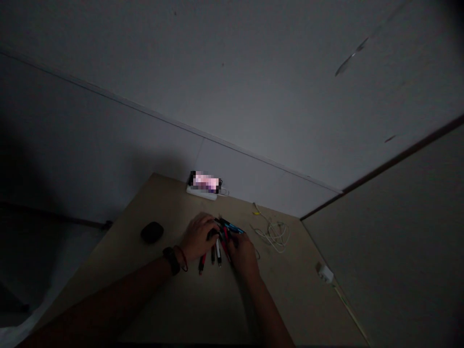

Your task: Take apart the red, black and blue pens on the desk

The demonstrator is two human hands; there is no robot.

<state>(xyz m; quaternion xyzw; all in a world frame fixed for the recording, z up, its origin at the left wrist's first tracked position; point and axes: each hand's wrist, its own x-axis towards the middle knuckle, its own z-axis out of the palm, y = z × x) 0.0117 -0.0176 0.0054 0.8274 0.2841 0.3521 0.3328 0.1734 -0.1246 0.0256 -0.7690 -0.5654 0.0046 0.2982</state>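
Observation:
In dim light, several pens lie bunched on the table between my two hands. My left hand, with a dark watch and a red band at the wrist, curls over the left side of the bunch, its fingers closed on pens. From the right, my right hand closes around other pens. A white pen and a red pen point toward me below the left hand. A blue pen lies slanted at the top of the bunch. The fingertips are partly hidden.
A lit phone, its screen blurred, leans by a white block at the wall. A dark rounded object lies left on the table. Right are a coiled white cable and a white plug near the edge.

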